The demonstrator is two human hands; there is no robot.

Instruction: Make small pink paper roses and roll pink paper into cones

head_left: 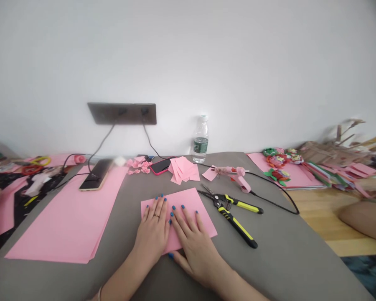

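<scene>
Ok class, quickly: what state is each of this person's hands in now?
Left hand: open, resting on the pink paper.
Right hand: open, resting on the same paper.

Soft, even light with blurry, stretched edges

No lettering can be read, the green label [200,146] on the bottle [201,131] being too blurred
</scene>
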